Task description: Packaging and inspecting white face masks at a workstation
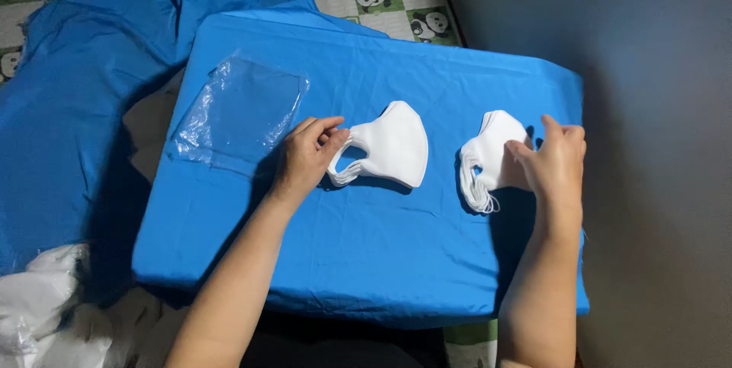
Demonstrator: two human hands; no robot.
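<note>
Pinching ear loops of white mask [393, 144], left hand [306, 156] half-curled; right hand [555, 162] loosely open, resting on mask stack [492, 156].

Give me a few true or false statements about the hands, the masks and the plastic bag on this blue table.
1. The left hand touches a white mask stack. True.
2. The right hand holds scissors. False: it rests on a second mask stack.
3. The clear plastic bag lies left of both stacks. True.
4. The table cover is red. False: it is blue.
</note>
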